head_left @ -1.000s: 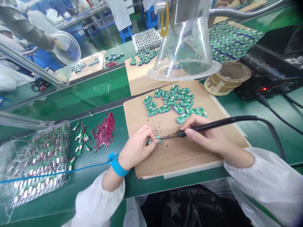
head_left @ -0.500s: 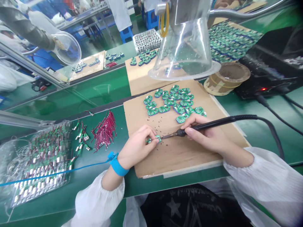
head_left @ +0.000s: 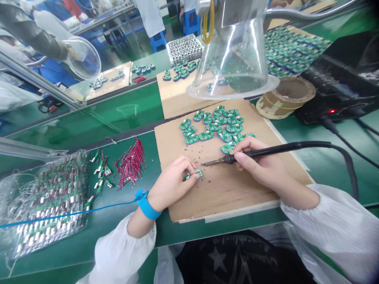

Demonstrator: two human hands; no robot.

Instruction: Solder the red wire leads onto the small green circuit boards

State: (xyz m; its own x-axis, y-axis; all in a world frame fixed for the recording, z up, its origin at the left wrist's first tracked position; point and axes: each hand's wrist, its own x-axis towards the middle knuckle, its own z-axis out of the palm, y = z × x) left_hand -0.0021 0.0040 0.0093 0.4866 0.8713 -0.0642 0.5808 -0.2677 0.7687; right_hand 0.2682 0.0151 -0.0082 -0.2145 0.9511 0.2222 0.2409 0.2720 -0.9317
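Note:
My left hand, with a blue strap at its wrist, pinches a small green circuit board against the cardboard sheet. Its fingers cover part of the board. My right hand grips a black soldering iron like a pen. The iron's metal tip points left and hangs just above and right of the held board, apart from it. Several more green circuit boards lie in a cluster on the cardboard beyond my hands. Dark specks are scattered around the held board.
A clear fume hood hangs above the boards. At right stand a round tub and a black unit with a red light. Red wires and a plastic tray of connectors lie at left. People are in the background.
The soldering iron's tip has lifted off the held circuit board, moving slightly up and away with my right hand. My left hand and the board stay put.

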